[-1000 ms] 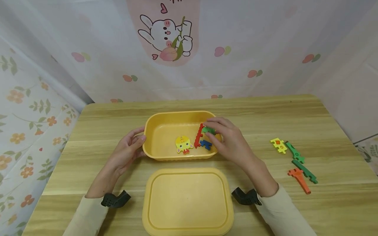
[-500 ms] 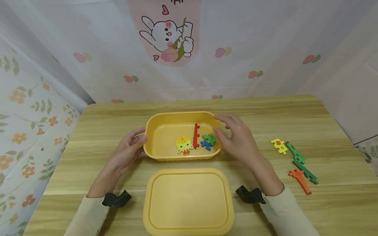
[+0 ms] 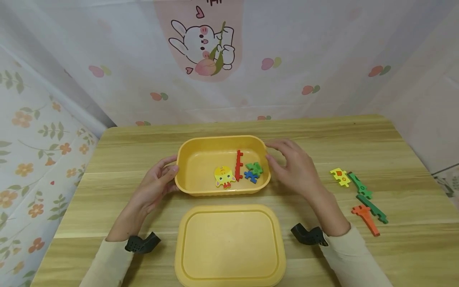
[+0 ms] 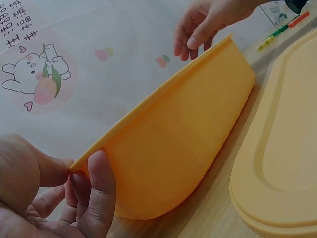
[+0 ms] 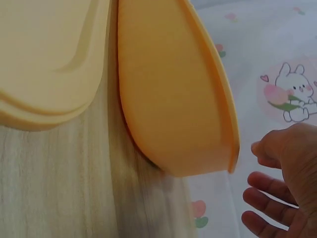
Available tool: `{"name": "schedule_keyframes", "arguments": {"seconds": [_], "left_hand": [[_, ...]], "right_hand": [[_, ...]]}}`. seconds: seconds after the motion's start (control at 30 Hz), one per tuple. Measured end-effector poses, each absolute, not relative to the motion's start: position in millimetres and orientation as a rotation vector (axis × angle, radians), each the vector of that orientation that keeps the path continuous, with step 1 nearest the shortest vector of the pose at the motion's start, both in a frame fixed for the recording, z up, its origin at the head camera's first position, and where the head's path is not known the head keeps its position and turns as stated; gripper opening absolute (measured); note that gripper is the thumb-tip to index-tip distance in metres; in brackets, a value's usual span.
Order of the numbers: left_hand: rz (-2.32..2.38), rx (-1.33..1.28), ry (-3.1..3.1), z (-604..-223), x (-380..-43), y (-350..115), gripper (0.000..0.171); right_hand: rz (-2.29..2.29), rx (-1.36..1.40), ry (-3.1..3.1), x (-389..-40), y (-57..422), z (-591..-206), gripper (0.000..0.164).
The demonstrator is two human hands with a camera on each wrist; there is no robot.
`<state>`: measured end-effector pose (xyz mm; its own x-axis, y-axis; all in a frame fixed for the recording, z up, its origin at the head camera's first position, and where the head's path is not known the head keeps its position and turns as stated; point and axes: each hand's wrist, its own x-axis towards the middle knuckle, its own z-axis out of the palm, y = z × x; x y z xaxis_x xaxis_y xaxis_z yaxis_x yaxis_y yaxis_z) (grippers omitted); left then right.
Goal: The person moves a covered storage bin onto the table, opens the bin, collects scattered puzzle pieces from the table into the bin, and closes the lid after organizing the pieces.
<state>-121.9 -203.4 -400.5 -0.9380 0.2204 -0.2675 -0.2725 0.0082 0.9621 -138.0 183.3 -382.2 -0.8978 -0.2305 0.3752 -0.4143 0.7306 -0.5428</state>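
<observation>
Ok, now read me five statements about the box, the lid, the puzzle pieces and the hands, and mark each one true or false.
1. The left hand grips the left end of the yellow box. True.
2. The lid is closed on top of the yellow box. False: the lid lies flat on the table, on the person's side of the yellow box.
3. The blue piece lies in the yellow box, next to the light green piece. True.
4. The right hand pinches the red piece. False: the right hand holds no piece, and the red piece lies in the yellow box.
5. The orange piece lies on the table. True.
</observation>
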Motion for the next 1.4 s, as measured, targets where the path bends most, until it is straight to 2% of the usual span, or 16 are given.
{"name": "schedule_keyframes", "arguments": {"seconds": [1.4], "left_hand": [[2.016,-0.067,1.938,-400,-122,-201,0.063]], "right_hand": [[0.868,0.298,-2.639,-110,235,-394,0.027]]}}
